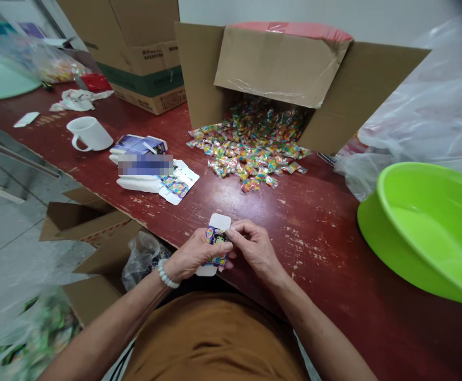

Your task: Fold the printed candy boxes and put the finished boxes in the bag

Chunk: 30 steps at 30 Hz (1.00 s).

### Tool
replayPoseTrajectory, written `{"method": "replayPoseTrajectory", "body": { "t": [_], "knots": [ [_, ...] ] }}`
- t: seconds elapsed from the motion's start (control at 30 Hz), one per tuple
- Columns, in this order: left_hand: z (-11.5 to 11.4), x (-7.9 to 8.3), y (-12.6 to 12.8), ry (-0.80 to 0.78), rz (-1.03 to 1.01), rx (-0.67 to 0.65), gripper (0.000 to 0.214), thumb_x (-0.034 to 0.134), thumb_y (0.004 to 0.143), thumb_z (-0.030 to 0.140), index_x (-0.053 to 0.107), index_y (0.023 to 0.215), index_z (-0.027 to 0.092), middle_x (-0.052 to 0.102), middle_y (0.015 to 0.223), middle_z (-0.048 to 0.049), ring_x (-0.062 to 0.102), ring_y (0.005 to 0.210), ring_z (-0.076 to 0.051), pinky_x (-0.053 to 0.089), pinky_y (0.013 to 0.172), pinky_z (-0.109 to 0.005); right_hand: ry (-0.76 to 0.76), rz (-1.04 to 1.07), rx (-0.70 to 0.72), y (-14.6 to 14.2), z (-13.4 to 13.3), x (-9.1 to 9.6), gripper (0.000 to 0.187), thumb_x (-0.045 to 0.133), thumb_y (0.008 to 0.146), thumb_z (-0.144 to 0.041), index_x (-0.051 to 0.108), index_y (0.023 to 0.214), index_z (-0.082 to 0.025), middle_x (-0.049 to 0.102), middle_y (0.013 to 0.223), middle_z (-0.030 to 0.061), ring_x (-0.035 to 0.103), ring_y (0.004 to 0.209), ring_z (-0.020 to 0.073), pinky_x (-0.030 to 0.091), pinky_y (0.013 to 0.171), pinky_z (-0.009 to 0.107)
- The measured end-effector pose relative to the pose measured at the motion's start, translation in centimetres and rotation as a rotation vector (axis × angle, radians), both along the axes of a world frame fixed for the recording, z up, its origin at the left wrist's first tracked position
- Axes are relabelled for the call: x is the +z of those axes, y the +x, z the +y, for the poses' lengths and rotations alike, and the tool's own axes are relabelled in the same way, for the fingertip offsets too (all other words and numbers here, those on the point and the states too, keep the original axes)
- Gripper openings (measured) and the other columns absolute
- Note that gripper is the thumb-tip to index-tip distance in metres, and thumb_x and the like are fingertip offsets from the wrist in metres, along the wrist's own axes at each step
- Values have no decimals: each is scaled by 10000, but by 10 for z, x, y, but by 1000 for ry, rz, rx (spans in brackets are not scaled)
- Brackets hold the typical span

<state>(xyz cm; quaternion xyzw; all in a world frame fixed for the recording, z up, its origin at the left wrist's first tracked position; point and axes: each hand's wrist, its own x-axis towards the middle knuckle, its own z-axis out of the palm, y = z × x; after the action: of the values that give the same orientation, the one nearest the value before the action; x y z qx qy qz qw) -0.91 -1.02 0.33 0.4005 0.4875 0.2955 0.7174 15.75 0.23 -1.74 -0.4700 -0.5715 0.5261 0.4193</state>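
Close to the table's front edge, my left hand [197, 253] grips a small printed candy box [218, 236], purple with colourful pictures and white end flaps standing out at both ends. My right hand [253, 247] pinches the box's upper right side, thumb and forefinger together; whether it also holds something small there I cannot make out. Ahead to the left lies a pile of flat printed boxes [175, 182], partly blurred over. Beyond my hands, many small clear packets of coloured candy [250, 153] spill from a cardboard box [280, 69] lying on its side.
A white mug [90, 133] stands on the red table [314, 222], left of the flat boxes. A green basin [425, 227] sits at the right, with clear plastic bags [421, 106] behind it. Another carton [135, 58] stands at the back left. Open cartons [91, 222] are below the left edge.
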Motion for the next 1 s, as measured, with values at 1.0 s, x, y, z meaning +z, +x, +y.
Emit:
{"method": "replayPoseTrajectory", "body": {
  "t": [1.0],
  "knots": [
    [-12,-11,4,288,-74,352,344,793,789,320,553,1018,228,685,823,34,625,706,-99,495,649,-185,-19,137,45,8,8,-10,140,744,787,-324,722,806,-187,681,753,18,599,682,141,474,640,261]
  ]
}}
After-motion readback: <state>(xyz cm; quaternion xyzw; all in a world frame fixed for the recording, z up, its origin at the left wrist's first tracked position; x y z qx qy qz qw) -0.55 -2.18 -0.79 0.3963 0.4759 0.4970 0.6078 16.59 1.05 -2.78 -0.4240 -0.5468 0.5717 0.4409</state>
